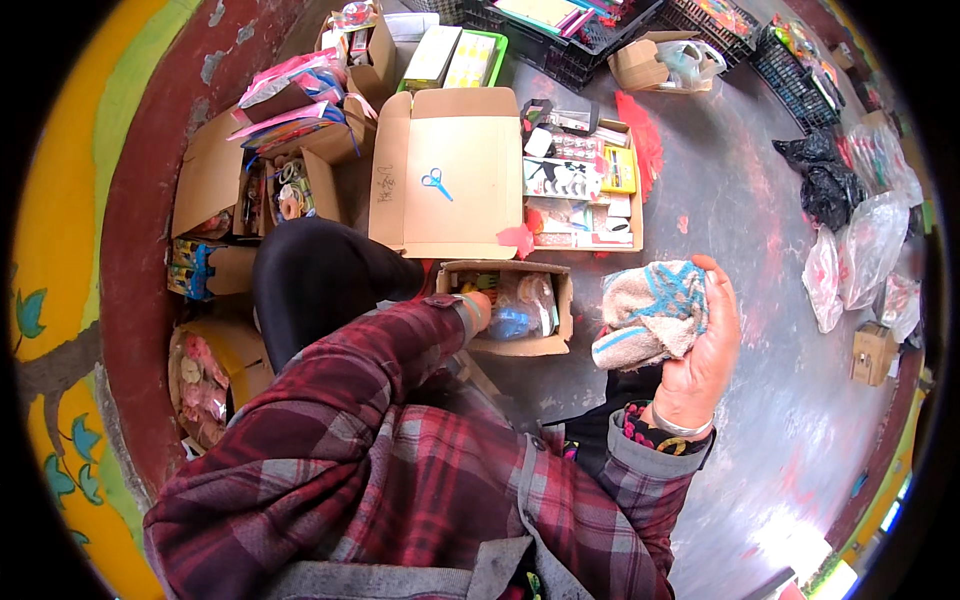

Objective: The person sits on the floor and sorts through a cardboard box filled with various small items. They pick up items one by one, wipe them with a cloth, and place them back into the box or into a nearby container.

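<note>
My right hand [708,350] is raised at the right with its fingers wrapped round a beige and blue cloth [650,312], which looks bunched up. At the left side of a small open cardboard box [520,347] is my left hand [478,310]; its fingers are mostly hidden, so what they hold does not show. Inside that box lie clear plastic bags, one with something blue [512,322] in it. Just beyond stands a larger opened carton whose flat lid [450,225] bears a pair of blue scissors [436,184]. Its right half holds packets, including a yellow box [619,170].
Several filled cartons [208,180] line the wall at my left, close to my bent knee [310,280]. Black crates [560,60] and a green tray [497,62] stand at the back. Plastic bags [870,250] and a small brown box [872,355] lie at the far right.
</note>
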Demonstrator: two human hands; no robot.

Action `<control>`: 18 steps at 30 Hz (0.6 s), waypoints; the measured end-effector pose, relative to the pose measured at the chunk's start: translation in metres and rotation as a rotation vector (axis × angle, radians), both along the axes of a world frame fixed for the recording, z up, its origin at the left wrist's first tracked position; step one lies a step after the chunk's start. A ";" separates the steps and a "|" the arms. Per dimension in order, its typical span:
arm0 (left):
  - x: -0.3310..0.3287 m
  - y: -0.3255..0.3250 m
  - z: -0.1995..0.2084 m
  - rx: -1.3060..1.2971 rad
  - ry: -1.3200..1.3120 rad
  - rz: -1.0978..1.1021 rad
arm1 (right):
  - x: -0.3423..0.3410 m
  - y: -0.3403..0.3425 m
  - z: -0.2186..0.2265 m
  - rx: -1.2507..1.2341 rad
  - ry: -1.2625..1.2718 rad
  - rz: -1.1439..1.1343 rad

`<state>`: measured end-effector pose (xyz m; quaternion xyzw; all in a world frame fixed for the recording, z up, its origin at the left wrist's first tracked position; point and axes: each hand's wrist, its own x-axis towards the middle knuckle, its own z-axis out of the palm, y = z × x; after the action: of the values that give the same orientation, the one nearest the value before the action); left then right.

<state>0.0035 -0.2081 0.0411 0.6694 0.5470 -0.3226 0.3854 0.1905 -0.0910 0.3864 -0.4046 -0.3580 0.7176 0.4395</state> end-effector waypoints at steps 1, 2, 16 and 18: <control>0.000 0.003 0.007 0.000 -0.010 -0.006 | 0.003 0.001 0.001 0.004 -0.004 -0.020; -0.001 0.005 0.015 -0.007 -0.022 -0.011 | 0.006 0.002 0.002 0.008 -0.009 -0.041; -0.080 0.147 0.101 0.500 -0.278 0.488 | 0.057 -0.005 0.005 0.206 -0.228 -0.275; -0.083 0.157 0.063 0.588 -0.177 0.472 | 0.055 -0.007 -0.005 0.195 -0.260 -0.252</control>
<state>-0.0790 -0.0511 0.1043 0.6322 0.7199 0.0045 0.2866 0.2452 -0.0982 0.3819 -0.4911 -0.4261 0.5606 0.5128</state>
